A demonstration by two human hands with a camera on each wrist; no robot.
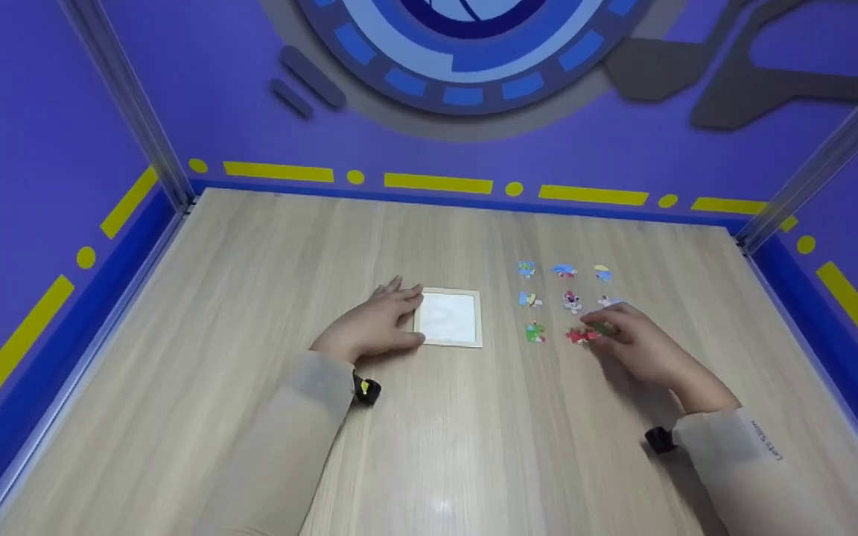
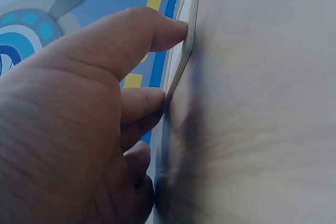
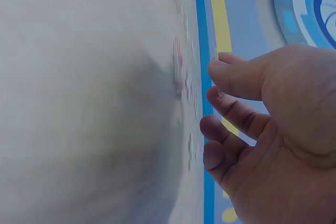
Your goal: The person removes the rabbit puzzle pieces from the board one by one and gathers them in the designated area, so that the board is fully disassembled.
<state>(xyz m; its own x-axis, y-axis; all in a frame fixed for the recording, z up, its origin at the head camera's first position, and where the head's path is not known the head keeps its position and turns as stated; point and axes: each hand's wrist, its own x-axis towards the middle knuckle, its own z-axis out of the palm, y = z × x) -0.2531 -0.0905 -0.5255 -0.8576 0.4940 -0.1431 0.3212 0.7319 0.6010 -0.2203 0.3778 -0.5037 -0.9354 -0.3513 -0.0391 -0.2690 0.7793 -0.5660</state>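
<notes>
A square wooden frame with a white inside (image 1: 449, 318) lies on the table. My left hand (image 1: 378, 320) rests at its left side, thumb touching near the lower corner and fingers near the upper one. In the left wrist view the thumb (image 2: 168, 34) presses on the frame's edge (image 2: 192, 30). My right hand (image 1: 637, 346) pinches a small jigsaw piece (image 3: 217, 72) between thumb and fingers, raised off the table; some green shows on it in the head view. Just left of that hand lies a red jigsaw piece (image 1: 582, 335). A whitish piece (image 1: 608, 301) is partly hidden behind the hand.
More jigsaw pieces lie spaced in rows right of the frame, among them a green one (image 1: 535, 332), a blue one (image 1: 526, 269) and a dark-and-red one (image 1: 572, 301). Purple walls (image 1: 429, 134) enclose the wooden table (image 1: 444, 432) at the back and sides.
</notes>
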